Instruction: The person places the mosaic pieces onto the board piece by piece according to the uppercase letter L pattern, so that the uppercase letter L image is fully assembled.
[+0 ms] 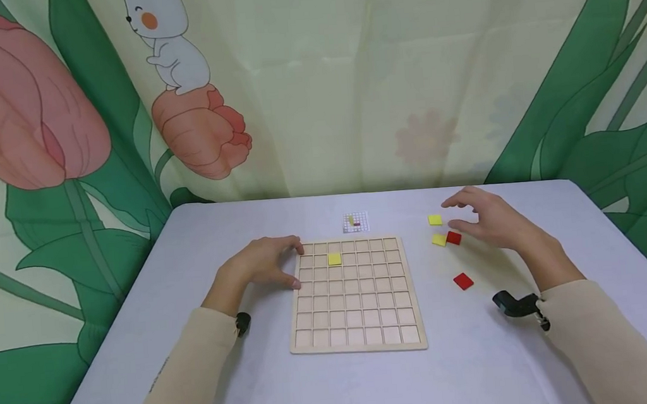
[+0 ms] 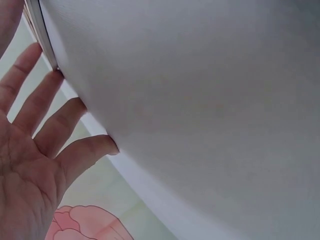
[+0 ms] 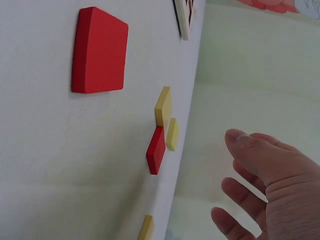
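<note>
A square wooden grid board [image 1: 360,349] lies on the table, with one yellow tile [image 1: 334,259] in its top row of cells. At the board's left edge, my left hand [image 1: 261,261] rests its thumb and fingers against the frame, fingers spread in the left wrist view. Over the far right of the table hovers my right hand [image 1: 487,217], fingers loosely bent and nothing between them. Beside it lie a yellow tile [image 1: 435,220], a second yellow tile [image 1: 438,240] and a red tile [image 1: 454,238]. Nearer me is another red tile [image 1: 463,281]. The right wrist view shows a further yellow tile [image 3: 145,229].
A small printed grid card [image 1: 355,222] with coloured cells lies just behind the board. The white table [image 1: 201,389] ends at a patterned curtain [image 1: 315,101]. Black wrist devices sit by both sleeves.
</note>
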`<control>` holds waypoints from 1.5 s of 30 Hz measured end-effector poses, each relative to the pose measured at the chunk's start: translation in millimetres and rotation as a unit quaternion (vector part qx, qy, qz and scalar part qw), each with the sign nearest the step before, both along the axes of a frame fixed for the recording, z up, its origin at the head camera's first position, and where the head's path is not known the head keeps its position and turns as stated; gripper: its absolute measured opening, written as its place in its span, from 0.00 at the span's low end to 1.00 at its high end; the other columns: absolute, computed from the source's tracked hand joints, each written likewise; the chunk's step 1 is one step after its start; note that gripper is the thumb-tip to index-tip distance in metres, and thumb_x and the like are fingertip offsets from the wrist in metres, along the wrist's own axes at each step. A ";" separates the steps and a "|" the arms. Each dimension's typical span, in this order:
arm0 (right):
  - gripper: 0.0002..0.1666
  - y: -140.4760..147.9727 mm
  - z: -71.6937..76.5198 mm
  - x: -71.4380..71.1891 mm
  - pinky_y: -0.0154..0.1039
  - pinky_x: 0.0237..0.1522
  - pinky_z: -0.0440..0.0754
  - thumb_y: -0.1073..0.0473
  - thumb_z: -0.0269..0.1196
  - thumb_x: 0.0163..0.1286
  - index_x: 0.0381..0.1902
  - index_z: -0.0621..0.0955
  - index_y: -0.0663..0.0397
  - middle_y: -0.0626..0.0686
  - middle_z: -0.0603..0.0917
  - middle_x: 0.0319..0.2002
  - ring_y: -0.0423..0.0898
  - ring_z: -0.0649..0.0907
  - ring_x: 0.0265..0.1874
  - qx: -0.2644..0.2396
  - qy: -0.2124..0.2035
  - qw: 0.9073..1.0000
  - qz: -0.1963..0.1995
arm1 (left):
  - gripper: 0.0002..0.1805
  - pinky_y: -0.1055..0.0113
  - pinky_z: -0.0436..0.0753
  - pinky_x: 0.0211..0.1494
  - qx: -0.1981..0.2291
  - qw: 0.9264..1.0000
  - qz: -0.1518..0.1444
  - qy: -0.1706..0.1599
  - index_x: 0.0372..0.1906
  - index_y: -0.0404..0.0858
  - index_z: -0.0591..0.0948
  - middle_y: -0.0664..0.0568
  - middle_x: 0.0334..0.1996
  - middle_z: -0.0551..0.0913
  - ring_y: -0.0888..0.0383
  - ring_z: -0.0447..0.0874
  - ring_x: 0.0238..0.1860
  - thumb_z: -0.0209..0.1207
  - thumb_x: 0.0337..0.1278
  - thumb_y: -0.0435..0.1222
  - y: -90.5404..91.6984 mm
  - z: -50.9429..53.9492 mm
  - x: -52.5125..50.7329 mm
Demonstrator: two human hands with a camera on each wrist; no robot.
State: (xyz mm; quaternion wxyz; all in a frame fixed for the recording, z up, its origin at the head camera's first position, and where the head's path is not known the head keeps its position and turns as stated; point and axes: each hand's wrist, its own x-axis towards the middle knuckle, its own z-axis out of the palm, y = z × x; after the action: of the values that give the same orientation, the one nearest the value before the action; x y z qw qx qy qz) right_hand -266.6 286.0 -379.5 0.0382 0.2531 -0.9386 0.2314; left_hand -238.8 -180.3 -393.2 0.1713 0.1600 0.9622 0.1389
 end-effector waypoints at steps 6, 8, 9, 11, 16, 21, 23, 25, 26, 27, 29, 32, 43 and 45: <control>0.26 16.1 -7.8 -3.8 0.66 0.57 0.78 0.59 0.71 0.68 0.62 0.79 0.57 0.61 0.77 0.59 0.64 0.76 0.57 -0.018 -0.023 0.999 -0.022 | 0.35 0.46 0.75 0.69 -0.002 1.000 0.004 -0.002 0.56 0.60 0.78 0.53 0.72 0.73 0.48 0.74 0.69 0.81 0.40 0.55 -0.7 3.6 1.5; 0.27 20.2 -9.7 -3.8 0.66 0.57 0.77 0.59 0.70 0.69 0.64 0.78 0.56 0.62 0.76 0.60 0.64 0.75 0.58 -0.017 -0.035 0.999 -0.034 | 0.34 0.46 0.74 0.69 -0.002 1.000 0.008 -0.003 0.56 0.61 0.78 0.53 0.72 0.73 0.48 0.73 0.69 0.81 0.40 0.55 -1.3 3.7 1.7; 0.28 22.1 -10.4 -3.2 0.67 0.57 0.77 0.59 0.70 0.69 0.64 0.77 0.56 0.63 0.76 0.60 0.65 0.75 0.58 -0.016 -0.038 0.998 -0.040 | 0.35 0.45 0.75 0.69 -0.002 1.000 0.010 -0.004 0.56 0.61 0.78 0.53 0.72 0.73 0.48 0.73 0.69 0.81 0.40 0.55 -1.4 3.3 1.6; 0.29 26.0 -12.0 -2.0 0.68 0.58 0.77 0.58 0.70 0.69 0.65 0.77 0.57 0.63 0.74 0.61 0.65 0.74 0.59 -0.009 -0.049 0.997 -0.053 | 0.35 0.45 0.74 0.69 -0.002 1.000 0.011 -0.005 0.56 0.61 0.78 0.53 0.73 0.72 0.47 0.73 0.70 0.81 0.39 0.55 -1.3 2.3 1.3; 0.32 34.8 -17.1 0.3 0.70 0.57 0.76 0.57 0.71 0.68 0.67 0.75 0.55 0.64 0.72 0.64 0.67 0.74 0.60 0.009 -0.056 0.996 -0.066 | 0.36 0.44 0.74 0.69 -0.004 1.000 0.016 -0.006 0.57 0.60 0.78 0.51 0.74 0.71 0.46 0.72 0.71 0.82 0.38 0.55 0.2 1.1 0.4; 0.34 40.8 -22.8 -0.1 0.72 0.61 0.72 0.56 0.70 0.69 0.69 0.73 0.55 0.67 0.70 0.67 0.69 0.72 0.62 0.018 -0.075 0.994 -0.075 | 0.37 0.44 0.74 0.70 -0.008 1.000 0.021 -0.008 0.57 0.60 0.78 0.52 0.75 0.70 0.46 0.70 0.73 0.82 0.37 0.55 0.9 1.1 0.6; 0.35 42.5 -25.0 0.0 0.73 0.63 0.70 0.55 0.70 0.69 0.70 0.73 0.56 0.67 0.70 0.68 0.69 0.71 0.64 0.019 -0.085 0.993 -0.080 | 0.37 0.43 0.73 0.71 -0.008 1.000 0.022 -0.010 0.58 0.60 0.78 0.52 0.76 0.69 0.46 0.69 0.73 0.82 0.37 0.55 1.4 1.2 0.7; 0.35 44.5 -27.2 0.3 0.74 0.64 0.68 0.54 0.69 0.70 0.71 0.72 0.57 0.68 0.70 0.68 0.70 0.70 0.64 0.020 -0.090 0.992 -0.081 | 0.37 0.43 0.73 0.72 -0.007 1.000 0.023 -0.011 0.58 0.60 0.78 0.52 0.76 0.69 0.46 0.69 0.74 0.82 0.37 0.55 1.8 1.5 0.6; 0.36 45.4 -28.2 0.3 0.74 0.64 0.68 0.54 0.70 0.70 0.71 0.72 0.57 0.68 0.71 0.68 0.70 0.70 0.65 0.020 -0.092 0.992 -0.082 | 0.37 0.43 0.72 0.71 -0.006 1.000 0.022 -0.010 0.57 0.60 0.78 0.52 0.76 0.68 0.45 0.69 0.74 0.82 0.37 0.55 1.8 1.6 0.4; 0.36 46.0 -29.4 0.3 0.74 0.65 0.67 0.54 0.70 0.70 0.71 0.72 0.57 0.68 0.72 0.67 0.70 0.70 0.65 0.019 -0.092 0.992 -0.082 | 0.37 0.43 0.72 0.72 -0.006 1.000 0.022 -0.010 0.57 0.60 0.78 0.52 0.76 0.68 0.45 0.69 0.74 0.82 0.37 0.54 1.9 1.8 0.3; 0.36 47.9 -31.3 0.7 0.74 0.65 0.67 0.53 0.70 0.70 0.71 0.71 0.58 0.68 0.74 0.66 0.70 0.71 0.65 0.017 -0.094 0.992 -0.084 | 0.37 0.43 0.72 0.72 -0.004 1.000 0.023 -0.010 0.57 0.60 0.78 0.52 0.76 0.68 0.45 0.69 0.74 0.82 0.37 0.54 2.0 1.9 0.0; 0.37 51.2 -34.6 1.4 0.74 0.65 0.67 0.53 0.70 0.70 0.72 0.70 0.58 0.69 0.76 0.64 0.70 0.71 0.65 0.009 -0.098 0.991 -0.095 | 0.36 0.43 0.73 0.70 -0.001 1.000 0.021 -0.006 0.57 0.60 0.78 0.51 0.75 0.70 0.46 0.71 0.72 0.82 0.37 0.54 1.8 1.6 -0.2; 0.37 57.4 -41.9 4.4 0.72 0.65 0.69 0.51 0.68 0.71 0.72 0.69 0.58 0.68 0.78 0.61 0.69 0.72 0.63 -0.006 -0.104 0.985 -0.136 | 0.40 0.43 0.72 0.72 -0.002 1.000 0.021 -0.008 0.61 0.60 0.77 0.51 0.75 0.71 0.46 0.69 0.73 0.81 0.38 0.55 1.4 0.7 -0.1; 0.35 58.0 -42.5 5.7 0.72 0.64 0.70 0.51 0.67 0.72 0.71 0.70 0.57 0.67 0.79 0.60 0.69 0.72 0.62 -0.007 -0.107 0.984 -0.139 | 0.41 0.43 0.72 0.72 0.000 1.000 0.024 -0.011 0.62 0.61 0.77 0.51 0.74 0.71 0.46 0.69 0.73 0.81 0.38 0.55 1.5 -0.3 0.4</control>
State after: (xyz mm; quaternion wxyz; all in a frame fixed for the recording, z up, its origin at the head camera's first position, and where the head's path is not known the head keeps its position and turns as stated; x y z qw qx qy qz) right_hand -260.9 343.9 -422.0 -0.0285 0.0935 -0.9618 0.2558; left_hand -238.5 -178.8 -393.5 0.1785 0.1357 0.9637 0.1449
